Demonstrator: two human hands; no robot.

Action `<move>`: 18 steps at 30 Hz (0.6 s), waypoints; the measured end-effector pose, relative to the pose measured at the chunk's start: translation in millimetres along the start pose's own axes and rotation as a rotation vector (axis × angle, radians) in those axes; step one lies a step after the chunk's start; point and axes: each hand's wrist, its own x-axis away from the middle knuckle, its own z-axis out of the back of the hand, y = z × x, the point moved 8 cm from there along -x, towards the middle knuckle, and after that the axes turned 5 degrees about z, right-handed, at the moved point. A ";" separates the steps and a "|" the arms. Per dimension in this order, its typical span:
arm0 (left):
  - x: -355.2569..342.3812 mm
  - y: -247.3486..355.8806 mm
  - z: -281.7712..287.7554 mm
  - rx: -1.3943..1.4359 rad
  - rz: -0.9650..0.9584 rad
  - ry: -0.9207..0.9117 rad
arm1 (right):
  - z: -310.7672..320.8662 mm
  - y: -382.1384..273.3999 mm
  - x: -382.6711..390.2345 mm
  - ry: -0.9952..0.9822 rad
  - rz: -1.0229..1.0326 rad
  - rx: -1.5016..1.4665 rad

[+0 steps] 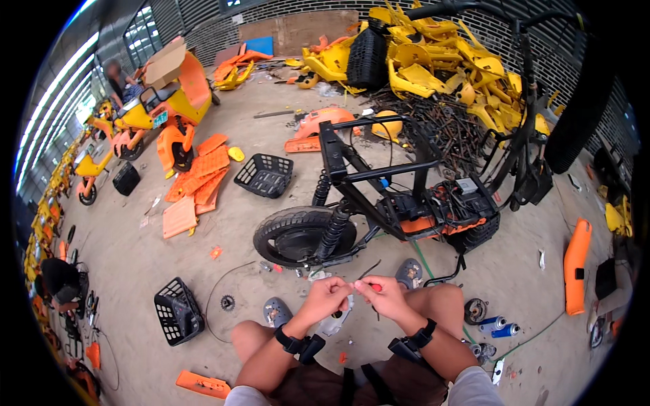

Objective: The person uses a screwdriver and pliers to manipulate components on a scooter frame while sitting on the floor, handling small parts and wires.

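My left hand [326, 299] and my right hand [384, 298] are close together above my lap, fingers pinched. A small red piece [376, 287] shows at the right fingertips; its kind is too small to tell. Whatever the left fingers pinch is hidden. A thin dark strip [370, 269] sticks up by the right hand, and I cannot tell if it is held. Beneath the hands is a clear plastic bag [333, 323]. Just ahead stands a stripped black scooter frame [379, 172], with its rear wheel [298, 237] and shock absorber [332, 233] facing me.
Black plastic baskets [265, 174] [177, 312] lie to the left. A sprocket [228, 302] and a bent cable [211, 318] rest nearby. Spray cans [504, 330] and an orange panel [577, 267] are to the right. Yellow panels [433, 61] are heaped behind; a person [61, 281] crouches far left.
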 end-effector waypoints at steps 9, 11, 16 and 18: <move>3.5 13.2 -12.1 -0.219 -0.203 0.120 | 14.7 -6.4 6.0 -0.036 0.052 0.112; -0.2 13.7 -19.3 -0.301 -0.224 0.090 | 21.4 1.4 11.7 0.002 -0.035 0.034; 4.7 22.4 -32.6 -0.270 -0.130 0.024 | 25.4 -2.2 11.8 0.107 0.011 -0.183; 5.7 24.9 -30.9 -0.230 -0.102 0.028 | 22.9 -4.9 14.7 0.088 0.020 -0.153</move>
